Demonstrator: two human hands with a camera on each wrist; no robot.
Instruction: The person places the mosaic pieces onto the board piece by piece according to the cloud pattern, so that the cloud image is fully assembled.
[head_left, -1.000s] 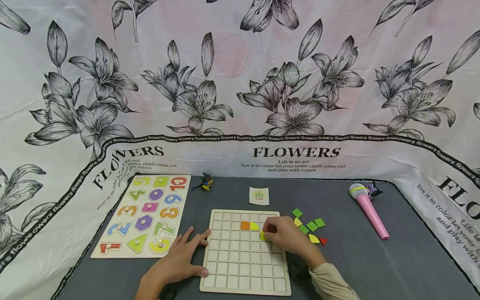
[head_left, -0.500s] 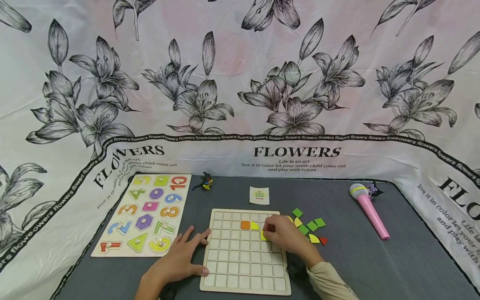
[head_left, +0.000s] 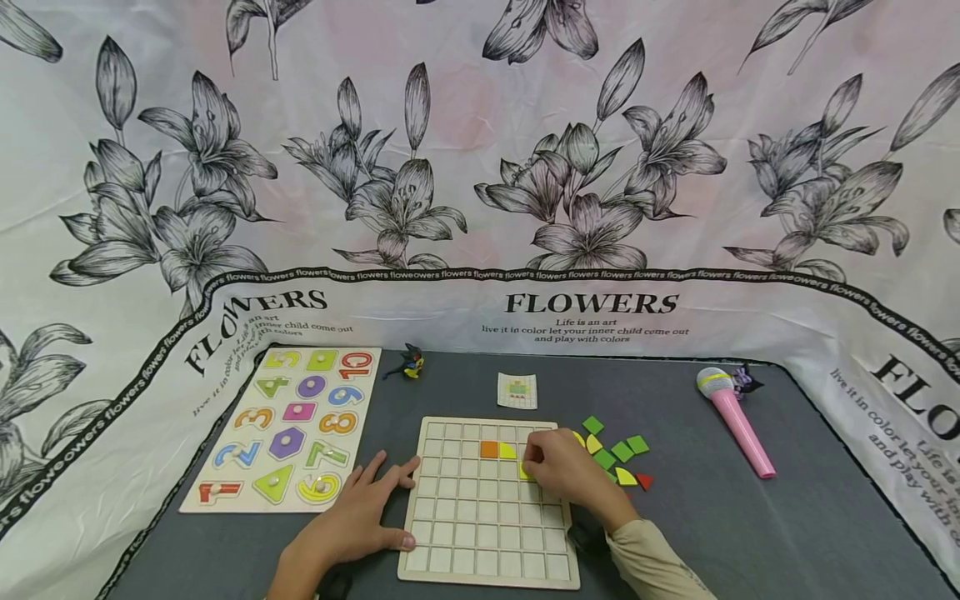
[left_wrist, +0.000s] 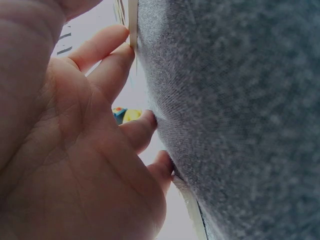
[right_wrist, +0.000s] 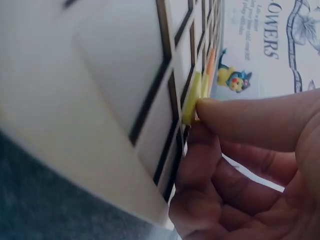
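Note:
A wooden grid board [head_left: 486, 533] lies on the dark table. In its second row sit an orange square tile [head_left: 489, 450] and a yellow curved-edge tile [head_left: 507, 451] side by side. My right hand [head_left: 573, 473] is over the board's upper right, pinching a yellow tile [right_wrist: 191, 97] between thumb and curled fingers at the grid; the fingers hide part of it. At the board's left edge, my left hand [head_left: 351, 521] is spread, thumb and forefinger touching the frame. In the left wrist view the left hand's other fingertips rest on the grey cloth [left_wrist: 240, 120].
Several loose green, yellow and red tiles [head_left: 622, 452] lie right of the board. Behind it is a small pattern card [head_left: 517, 391]. A number-and-shape puzzle [head_left: 300, 387] lies left, near a small figurine [head_left: 412, 362]. A pink microphone [head_left: 738, 425] lies far right beside a dark figurine [head_left: 746, 380].
The right wrist has shifted very slightly, showing a bit more of the loose tiles beside it. The right fingers stay at the same yellow tile. The left hand has not moved.

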